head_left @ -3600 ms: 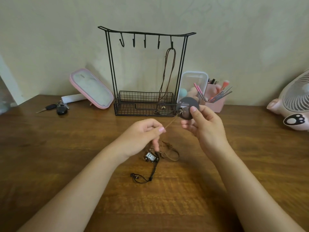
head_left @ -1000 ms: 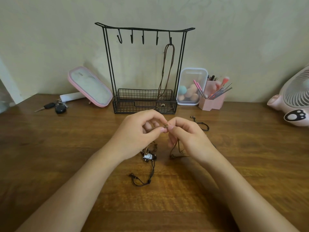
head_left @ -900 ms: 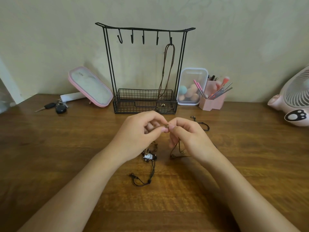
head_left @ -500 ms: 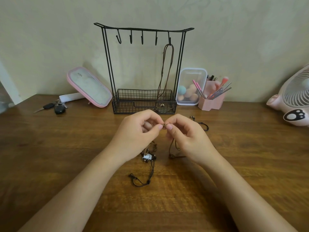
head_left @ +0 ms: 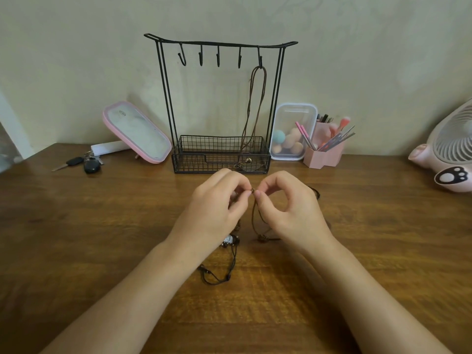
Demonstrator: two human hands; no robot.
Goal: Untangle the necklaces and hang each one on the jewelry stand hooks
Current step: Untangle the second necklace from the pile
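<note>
A black wire jewelry stand with several hooks stands at the back of the wooden table. One brown cord necklace hangs from its rightmost hook into the basket. In front of the stand, my left hand and my right hand pinch a small knot of a brown cord necklace between fingertips; its loop hangs to the table. A black cord necklace with a small pendant lies on the table under my left hand. Another black cord shows behind my right hand.
A pink-rimmed mirror leans left of the stand, with keys beside it. A clear box of sponges and a pink brush holder stand to the right. A pink fan sits at the far right.
Earlier my right hand held up a dark round pendant; now that is gone from it. Both hands have come together low over the table and keep pinching the brown cord's knot, hardly moving.
</note>
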